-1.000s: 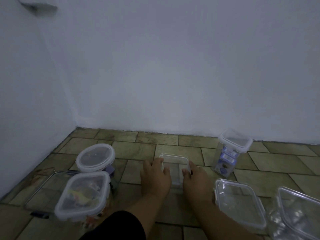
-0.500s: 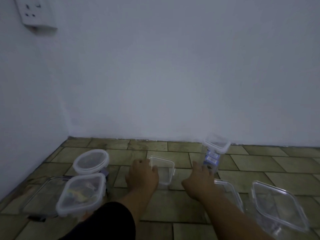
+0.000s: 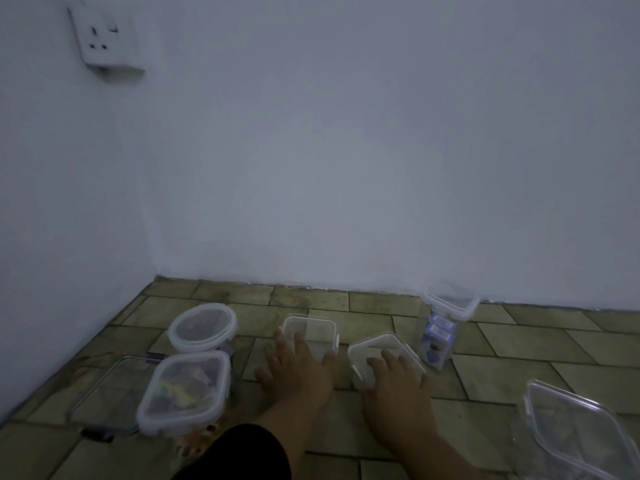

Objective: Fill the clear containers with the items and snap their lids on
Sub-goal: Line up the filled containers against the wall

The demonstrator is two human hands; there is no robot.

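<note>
Dim light, tiled floor (image 3: 519, 344) in a wall corner.

Left hand (image 3: 298, 370): flat, fingers spread, lying against the near side of a small clear square container (image 3: 309, 332) that sits open-topped on the floor. Fingertips touch its near rim and right edge; not closed around it, more a loose brace than a grasp.

Right hand (image 3: 398, 384): palm down, fingers splayed on top of a white-rimmed square lid (image 3: 381, 349). The lid is tilted and seems to sit on a second clear container under it; cannot tell if any side is snapped. Hand is pressing or resting, nothing pinched.

Already lidded:
- round container (image 3: 202, 327), far left, contents dark and unclear
- square container (image 3: 185, 393) just in front of it, mixed coloured items inside, too blurred to name
- tall container (image 3: 441, 336) near the back wall, right of the hands, holding blue-and-white packets plus dark bits at the bottom. Packets carry label print, unreadable at this blur.

A flat clear lid (image 3: 104, 396) lies on the floor left of the square container, partly beneath it. Large clear container (image 3: 581, 431) with lid at bottom right, well apart from the hands.

White wall socket (image 3: 105, 38) upper left, no legible marking. Dark sleeve (image 3: 242, 455) at the bottom edge.
</note>
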